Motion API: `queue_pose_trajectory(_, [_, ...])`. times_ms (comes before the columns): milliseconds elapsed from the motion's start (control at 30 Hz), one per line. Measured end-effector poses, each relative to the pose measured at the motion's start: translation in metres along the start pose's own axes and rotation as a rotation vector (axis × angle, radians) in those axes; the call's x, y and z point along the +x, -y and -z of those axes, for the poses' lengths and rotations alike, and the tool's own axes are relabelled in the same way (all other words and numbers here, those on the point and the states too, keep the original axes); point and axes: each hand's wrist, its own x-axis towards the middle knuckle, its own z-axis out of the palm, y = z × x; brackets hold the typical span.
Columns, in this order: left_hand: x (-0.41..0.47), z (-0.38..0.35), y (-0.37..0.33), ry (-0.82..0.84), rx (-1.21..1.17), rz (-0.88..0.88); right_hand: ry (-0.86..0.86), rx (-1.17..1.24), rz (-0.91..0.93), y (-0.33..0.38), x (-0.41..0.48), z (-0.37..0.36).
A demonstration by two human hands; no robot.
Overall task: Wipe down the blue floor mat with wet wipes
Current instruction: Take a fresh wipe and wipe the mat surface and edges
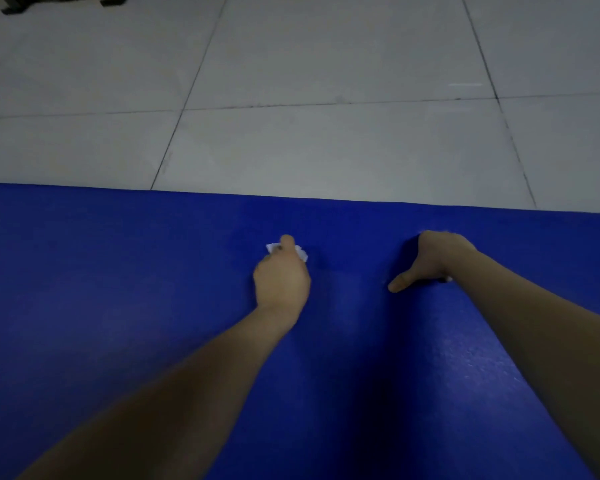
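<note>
2 hands rest on the blue floor mat [118, 271], which covers the whole lower part of the head view from the left border to the right border. The far edge of the mat runs straight across the view, just beyond both hands.

Left hand [281, 275]:
- Position: near the centre of the view, on the mat surface, a short way inside the far edge.
- State: closed. The fingers are curled downward around a wet wipe [272, 248].
- Orientation: the back of the hand faces the camera; the knuckles point toward the far edge.

Wet wipe:
- Colour: white, crumpled.
- Position: between the left hand and the mat. Only 2 small corners show, 1 on each side of the raised fingertip.
- Contact: the wipe appears pressed against the mat.

Right hand [433, 258]:
- Position: to the right of the left hand, apart from it, at a similar distance from the far edge.
- State: cannot be determined. The thumb [399, 284] is spread out to the side and lies on the mat. The fingers are hidden behind the back of the hand.
- A small white scrap [448, 279] shows at the heel of this hand; its nature cannot be identified.

Surroundings:
- A grey tiled floor [326, 64] lies beyond the mat, divided by dark grout lines [193, 81].
- A dark object [49, 3] sits at the top left corner, cut off by the border and too dim to identify.
- Lighting is low; the mat shows a fine texture at the lower right.
</note>
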Motion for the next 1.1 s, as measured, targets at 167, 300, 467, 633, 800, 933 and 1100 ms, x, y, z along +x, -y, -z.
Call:
queue_pose_trajectory(167, [-0.04, -0.007, -0.075, -0.026, 0.044, -0.39, -0.019, -0.018, 0.012, 0.0, 0.002, -0.001])
queue_pose_trajectory(300, [-0.055, -0.015, -0.089, -0.016, 0.022, -0.582, -0.009, -0.027, 0.0, 0.001, 0.002, 0.0])
queue_pose_trajectory(467, [-0.034, -0.012, -0.024, -0.035, -0.065, -0.653, 0.017, -0.01, 0.001, -0.002, 0.001, 0.001])
queue_pose_trajectory(633, [-0.013, -0.006, 0.072, -0.05, -0.046, -0.309, 0.011, -0.016, 0.001, -0.002, 0.003, 0.001])
queue_pose_trajectory(800, [-0.013, -0.001, 0.083, -0.154, -0.042, -0.026, 0.002, -0.018, -0.001, -0.001, 0.002, 0.002])
queue_pose_trajectory(933, [-0.029, -0.003, 0.04, -0.166, -0.021, -0.015, 0.006, -0.004, -0.005, 0.002, -0.001, 0.003])
queue_pose_trajectory(1100, [-0.058, -0.007, -0.041, -0.023, -0.067, -0.199, -0.016, -0.004, -0.01, 0.0, -0.003, 0.0])
